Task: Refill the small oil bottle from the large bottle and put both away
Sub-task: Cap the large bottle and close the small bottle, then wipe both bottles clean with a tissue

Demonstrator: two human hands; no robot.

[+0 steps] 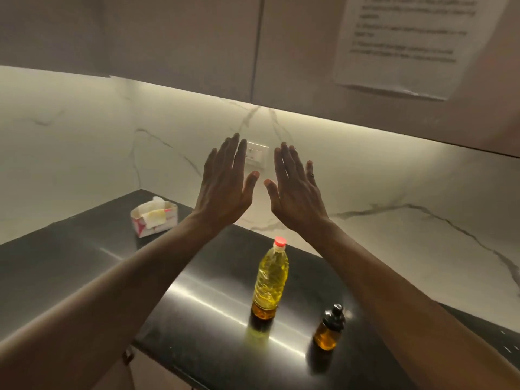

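A large clear bottle [270, 280] of yellow oil with a red cap stands upright on the dark countertop [197, 327]. To its right stands a small amber bottle [329, 327] with a black cap, also upright. My left hand [226, 184] and my right hand [295, 187] are raised side by side above and behind the bottles, fingers straight, backs toward me, holding nothing. Both hands are well apart from the bottles.
An open tissue box [154, 219] sits in the back corner of the counter. A wall socket [257, 156] is on the marble backsplash behind my hands. Closed upper cabinets [183, 38] hang overhead, with a printed paper notice [408, 43] taped at right.
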